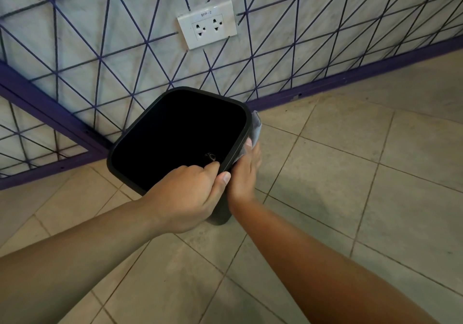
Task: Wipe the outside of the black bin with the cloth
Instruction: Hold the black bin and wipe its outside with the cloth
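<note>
Right hand (pixel 244 173) presses cloth (pixel 255 128) against bin (pixel 140 133).

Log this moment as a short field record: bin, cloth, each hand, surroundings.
bin: black bin, open top facing the camera, on the tiled floor by the wall
cloth: grey cloth against the bin's outer right side
left hand: left hand grips the bin's near rim, fingers inside, thumb outside
right hand: right hand presses the cloth flat on the bin
wall: white double socket
</note>
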The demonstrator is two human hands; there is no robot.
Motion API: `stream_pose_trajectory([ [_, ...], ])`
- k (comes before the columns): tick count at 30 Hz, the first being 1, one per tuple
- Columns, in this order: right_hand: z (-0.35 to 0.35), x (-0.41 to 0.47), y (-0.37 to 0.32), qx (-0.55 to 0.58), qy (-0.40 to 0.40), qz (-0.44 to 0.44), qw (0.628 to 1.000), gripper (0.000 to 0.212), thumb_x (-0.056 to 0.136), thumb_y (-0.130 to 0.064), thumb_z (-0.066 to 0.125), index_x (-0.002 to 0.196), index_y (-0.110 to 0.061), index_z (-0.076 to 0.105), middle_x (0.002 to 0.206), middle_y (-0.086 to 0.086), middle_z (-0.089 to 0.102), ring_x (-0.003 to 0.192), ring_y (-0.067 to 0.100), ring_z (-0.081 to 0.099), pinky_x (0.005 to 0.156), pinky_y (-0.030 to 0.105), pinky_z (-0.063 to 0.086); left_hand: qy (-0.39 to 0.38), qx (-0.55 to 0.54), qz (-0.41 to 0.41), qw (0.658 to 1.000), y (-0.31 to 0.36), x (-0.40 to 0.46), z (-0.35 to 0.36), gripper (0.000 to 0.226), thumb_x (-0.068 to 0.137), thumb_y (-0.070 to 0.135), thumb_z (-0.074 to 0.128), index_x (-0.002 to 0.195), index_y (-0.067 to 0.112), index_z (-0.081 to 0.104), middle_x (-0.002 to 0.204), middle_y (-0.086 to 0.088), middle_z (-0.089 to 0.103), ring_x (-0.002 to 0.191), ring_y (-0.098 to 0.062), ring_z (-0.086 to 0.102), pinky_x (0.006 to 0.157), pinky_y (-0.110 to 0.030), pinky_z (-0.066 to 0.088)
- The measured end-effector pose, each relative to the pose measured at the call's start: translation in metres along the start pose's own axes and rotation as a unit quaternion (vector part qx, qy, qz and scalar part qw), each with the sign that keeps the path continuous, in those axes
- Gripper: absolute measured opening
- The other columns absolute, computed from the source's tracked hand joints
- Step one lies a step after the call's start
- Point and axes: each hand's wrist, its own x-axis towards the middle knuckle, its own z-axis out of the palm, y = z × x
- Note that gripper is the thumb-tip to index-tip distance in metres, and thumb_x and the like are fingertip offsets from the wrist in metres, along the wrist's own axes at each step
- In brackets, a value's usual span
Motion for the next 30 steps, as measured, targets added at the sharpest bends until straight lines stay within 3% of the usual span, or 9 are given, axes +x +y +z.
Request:
stream_pose_trajectory([
  [2, -0.003, 0.002, 0.008, -0.002, 0.011, -0.014, 1.000, 0.081, 0.100, -0.067, 0.026, 0.163, -0.019, 0.045, 0.168, 0.002, 0.044, 0.163, 0.016, 0.029, 0.135, 0.042, 0.023, 0.001, 0.001, 0.003, 1.000, 0.000, 0.000, 0.000, 0.045, 0.095, 0.058, 0.007, 0.083, 0.033, 0.042, 0.061, 0.007, 0.051, 0.057, -0.009, 0.056, 0.052, -0.024, 0.040],
  [5, -0.005, 0.034, 0.005, 0.032, 0.009, 0.071, 0.997, 0.061, 0.115, -0.050, 0.029, 0.159, -0.016, 0.052, 0.162, 0.012, 0.055, 0.161, 0.029, 0.040, 0.136, 0.051, 0.028, 0.004, 0.002, -0.002, 1.000, 0.002, 0.001, 0.000, 0.045, 0.093, 0.059, 0.004, 0.079, 0.034, 0.039, 0.059, 0.006, 0.049, 0.056, -0.010, 0.055, 0.051, -0.026, 0.041],
  [8, 0.002, 0.014, 0.001, 0.006, 0.007, 0.039, 0.999, 0.082, 0.099, -0.061, 0.026, 0.167, -0.019, 0.042, 0.174, 0.011, 0.042, 0.168, 0.028, 0.029, 0.138, 0.054, 0.023, 0.001, -0.010, -0.001, 1.000, 0.002, 0.001, -0.001, 0.041, 0.094, 0.058, 0.007, 0.078, 0.035, 0.037, 0.061, 0.005, 0.052, 0.057, -0.010, 0.056, 0.052, -0.024, 0.041],
  [11, 0.000, -0.001, 0.010, 0.003, 0.017, -0.006, 1.000, 0.078, 0.103, -0.057, 0.022, 0.168, -0.019, 0.039, 0.176, 0.008, 0.038, 0.169, 0.023, 0.024, 0.139, 0.050, 0.020, 0.002, -0.003, 0.006, 1.000, 0.002, 0.001, -0.001, 0.041, 0.091, 0.059, 0.005, 0.078, 0.036, 0.036, 0.061, 0.006, 0.051, 0.056, -0.010, 0.055, 0.050, -0.022, 0.036],
  [15, -0.006, 0.041, 0.006, 0.077, 0.013, 0.111, 0.991, 0.058, 0.117, -0.046, 0.029, 0.156, -0.012, 0.057, 0.161, 0.018, 0.057, 0.155, 0.033, 0.050, 0.134, 0.054, 0.034, 0.000, 0.009, -0.001, 1.000, 0.002, 0.002, -0.001, 0.054, 0.090, 0.059, 0.002, 0.084, 0.027, 0.046, 0.059, 0.005, 0.050, 0.055, -0.011, 0.055, 0.051, -0.027, 0.042],
  [20, -0.001, -0.011, 0.008, 0.018, 0.013, -0.005, 1.000, 0.089, 0.095, -0.070, 0.026, 0.169, -0.022, 0.036, 0.179, 0.006, 0.031, 0.169, 0.020, 0.023, 0.138, 0.047, 0.021, -0.006, 0.006, 0.006, 1.000, 0.001, 0.001, -0.001, 0.044, 0.090, 0.060, 0.002, 0.078, 0.036, 0.036, 0.061, 0.007, 0.051, 0.056, -0.008, 0.054, 0.050, -0.021, 0.036],
  [24, -0.008, 0.028, 0.016, 0.040, 0.037, 0.052, 0.997, 0.062, 0.117, -0.048, 0.027, 0.166, -0.015, 0.044, 0.172, 0.014, 0.044, 0.167, 0.029, 0.031, 0.138, 0.052, 0.024, -0.002, 0.011, 0.003, 1.000, 0.002, 0.001, -0.002, 0.048, 0.089, 0.061, 0.001, 0.079, 0.033, 0.039, 0.059, 0.006, 0.048, 0.054, -0.011, 0.053, 0.049, -0.026, 0.037],
  [26, -0.004, 0.027, 0.010, 0.039, 0.029, 0.057, 0.997, 0.074, 0.106, -0.059, 0.028, 0.165, -0.019, 0.045, 0.174, 0.010, 0.043, 0.168, 0.026, 0.029, 0.138, 0.049, 0.023, -0.002, 0.006, 0.001, 1.000, 0.003, 0.002, -0.003, 0.048, 0.090, 0.060, 0.002, 0.079, 0.031, 0.039, 0.061, 0.005, 0.049, 0.056, -0.012, 0.053, 0.052, -0.031, 0.041],
  [30, -0.004, -0.016, 0.015, -0.005, 0.017, -0.052, 0.998, 0.093, 0.094, -0.073, 0.023, 0.172, -0.023, 0.032, 0.181, 0.000, 0.027, 0.170, 0.014, 0.017, 0.137, 0.036, 0.018, -0.007, 0.006, 0.012, 1.000, 0.002, 0.001, -0.001, 0.041, 0.091, 0.059, 0.003, 0.074, 0.036, 0.032, 0.059, 0.006, 0.049, 0.053, -0.010, 0.052, 0.050, -0.023, 0.034],
])
